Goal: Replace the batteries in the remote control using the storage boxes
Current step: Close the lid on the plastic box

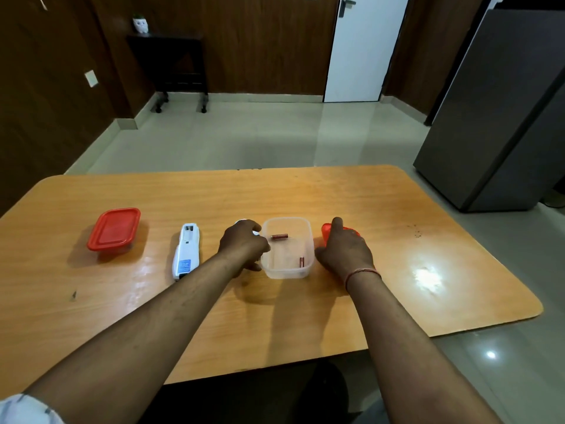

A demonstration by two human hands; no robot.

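Observation:
A clear open storage box [309, 240] stands mid-table with two red batteries in it, one [279, 236] at the back and one [301, 262] at the front right. My left hand [241, 244] is curled just left of the box around a small white piece [243, 222], mostly hidden by the fingers. My right hand [347, 254] lies over a red lid [327, 231] right of the box, index finger stretched out. The white remote [186, 250] lies face down left of my hands, its battery bay uncovered at the far end.
A second storage box [114, 229], closed with a red lid, sits at the table's left. The wooden table [397, 224] has rounded corners. A grey fridge [501, 117] stands off to the right, and a dark side table [171, 65] stands by the far wall.

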